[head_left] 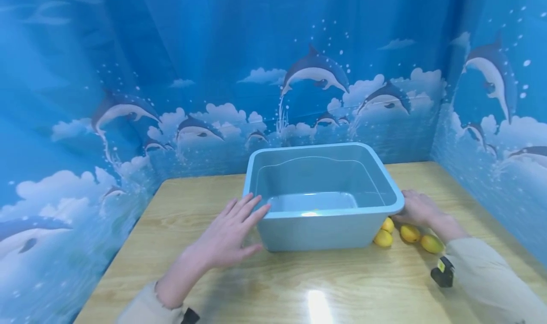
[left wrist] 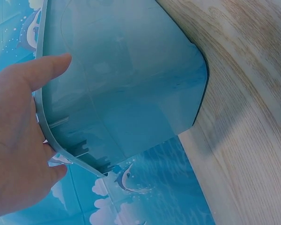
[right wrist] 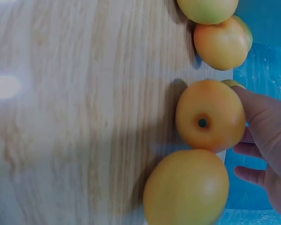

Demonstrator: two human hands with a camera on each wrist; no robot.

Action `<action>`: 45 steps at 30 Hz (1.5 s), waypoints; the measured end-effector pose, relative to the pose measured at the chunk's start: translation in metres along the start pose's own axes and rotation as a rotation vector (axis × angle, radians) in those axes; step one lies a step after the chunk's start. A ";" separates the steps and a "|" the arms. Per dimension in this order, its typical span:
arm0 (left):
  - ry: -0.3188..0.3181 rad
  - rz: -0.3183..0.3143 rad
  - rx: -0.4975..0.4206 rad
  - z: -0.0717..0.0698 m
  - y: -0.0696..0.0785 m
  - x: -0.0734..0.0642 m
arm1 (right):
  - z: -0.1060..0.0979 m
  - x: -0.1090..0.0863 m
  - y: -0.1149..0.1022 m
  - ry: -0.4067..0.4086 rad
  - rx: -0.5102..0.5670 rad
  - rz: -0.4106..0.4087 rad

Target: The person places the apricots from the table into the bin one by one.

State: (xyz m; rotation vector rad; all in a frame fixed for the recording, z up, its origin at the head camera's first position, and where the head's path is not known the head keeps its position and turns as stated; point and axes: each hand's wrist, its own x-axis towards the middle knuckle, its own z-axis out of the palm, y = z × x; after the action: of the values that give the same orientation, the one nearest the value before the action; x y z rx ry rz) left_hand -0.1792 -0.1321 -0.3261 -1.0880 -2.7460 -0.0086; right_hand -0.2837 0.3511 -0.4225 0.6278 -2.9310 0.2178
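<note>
At eight o'clock of the oblong blue plastic tub, left hand lies wide; right hand, grip hidden, should gently cup round yellow fruit.

Blue hangings printed with leaping dolphins and clouds are bordering the wood-grain counter on three sides; a white glare is shining off its surface.
</note>
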 end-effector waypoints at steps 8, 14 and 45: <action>-0.015 -0.010 -0.019 -0.003 0.001 0.001 | -0.003 0.001 0.001 -0.003 0.025 0.000; -0.020 -0.007 -0.025 -0.005 0.002 0.001 | -0.008 -0.002 0.000 -0.023 -0.008 0.014; -0.054 -0.023 0.003 -0.010 0.004 0.002 | -0.060 -0.010 0.003 -0.067 -0.054 0.032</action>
State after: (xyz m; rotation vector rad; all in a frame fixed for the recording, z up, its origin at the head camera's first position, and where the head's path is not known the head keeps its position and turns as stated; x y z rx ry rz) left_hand -0.1763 -0.1285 -0.3165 -1.0713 -2.8050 0.0226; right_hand -0.2694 0.3677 -0.3661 0.5914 -3.0016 0.1229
